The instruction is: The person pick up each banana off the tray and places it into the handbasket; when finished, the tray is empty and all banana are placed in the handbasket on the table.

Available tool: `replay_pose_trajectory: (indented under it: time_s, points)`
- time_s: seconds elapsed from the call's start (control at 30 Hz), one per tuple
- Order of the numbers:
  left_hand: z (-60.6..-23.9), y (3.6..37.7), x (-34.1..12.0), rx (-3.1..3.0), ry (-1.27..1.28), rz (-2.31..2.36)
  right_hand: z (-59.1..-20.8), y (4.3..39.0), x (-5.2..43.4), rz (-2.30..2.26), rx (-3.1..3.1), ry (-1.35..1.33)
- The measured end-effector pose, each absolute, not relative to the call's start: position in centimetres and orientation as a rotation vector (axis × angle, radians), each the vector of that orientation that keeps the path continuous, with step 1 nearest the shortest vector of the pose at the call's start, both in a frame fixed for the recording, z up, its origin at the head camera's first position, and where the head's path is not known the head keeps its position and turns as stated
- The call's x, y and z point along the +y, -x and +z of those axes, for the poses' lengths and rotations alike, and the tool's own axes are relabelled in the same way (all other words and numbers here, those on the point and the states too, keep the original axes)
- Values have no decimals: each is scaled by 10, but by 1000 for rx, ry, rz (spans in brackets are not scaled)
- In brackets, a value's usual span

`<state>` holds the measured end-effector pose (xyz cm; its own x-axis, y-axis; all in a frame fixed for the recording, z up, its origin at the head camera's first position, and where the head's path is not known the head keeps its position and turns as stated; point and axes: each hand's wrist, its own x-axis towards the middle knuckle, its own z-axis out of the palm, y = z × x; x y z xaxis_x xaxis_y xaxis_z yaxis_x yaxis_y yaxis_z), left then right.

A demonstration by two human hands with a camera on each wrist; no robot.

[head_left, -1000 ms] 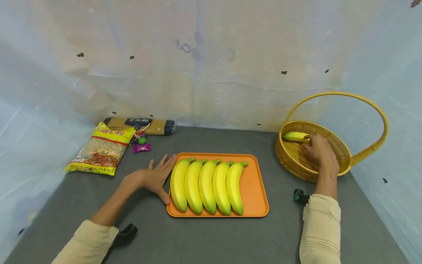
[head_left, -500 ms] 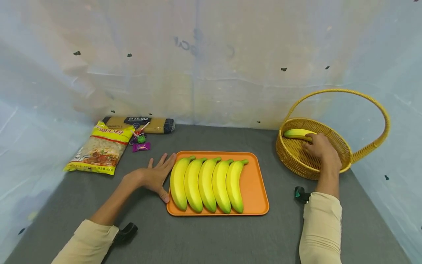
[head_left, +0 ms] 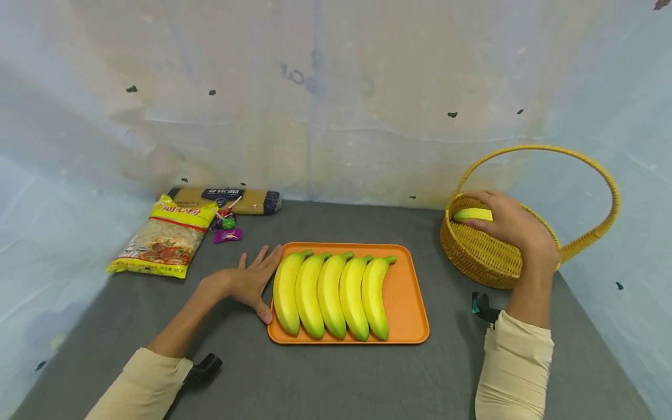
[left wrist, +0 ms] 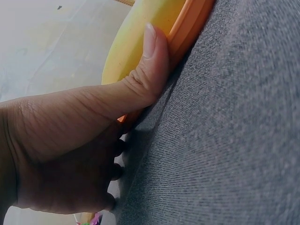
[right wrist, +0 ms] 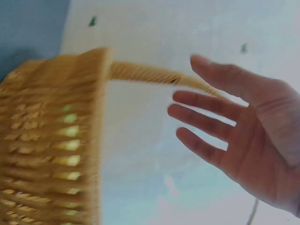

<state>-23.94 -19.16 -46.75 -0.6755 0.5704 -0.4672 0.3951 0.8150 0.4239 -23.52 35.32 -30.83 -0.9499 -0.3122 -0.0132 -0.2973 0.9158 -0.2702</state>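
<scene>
My left hand (head_left: 247, 283) lies flat and open on the grey cloth, its thumb (left wrist: 150, 70) pressed against the left rim of the orange tray (head_left: 406, 297) and the nearest banana (left wrist: 136, 42). Several yellow bananas (head_left: 331, 294) lie side by side on the tray. At the right stands a woven yellow basket (head_left: 483, 256) with a hoop handle and one banana (head_left: 471, 214) inside. My right hand (head_left: 509, 224) hovers above the basket's rim, partly covering that banana. In the right wrist view the right hand (right wrist: 234, 126) is spread and holds nothing, beside the basket wall (right wrist: 51, 140).
A yellow bag of noodles (head_left: 164, 238), a spaghetti packet (head_left: 226, 200) and small wrapped candies (head_left: 226, 228) lie at the back left. Plastic-sheeted walls close in the back and both sides of the grey table (head_left: 325, 379).
My right hand has risen from inside the basket to above its rim, with its fingers spread; the banana stays in the basket. The left hand has not moved.
</scene>
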Motion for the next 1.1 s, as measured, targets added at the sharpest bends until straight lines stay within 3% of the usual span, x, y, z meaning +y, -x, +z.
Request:
replay_pose_trajectory:
  time_s: [0.2,0.6,0.8,1.1]
  points:
    - [-467,239,-194,2404,-719,399,-300,222,314,-482,2938,801]
    - [-470,240,-196,2429,-738,403,-327,228,231,-335,2460,997]
    - [-469,238,-194,2426,-724,394,-342,227,200,-266,2369,1016]
    - [-470,237,-194,2431,-728,400,-363,236,190,-74,2425,891]
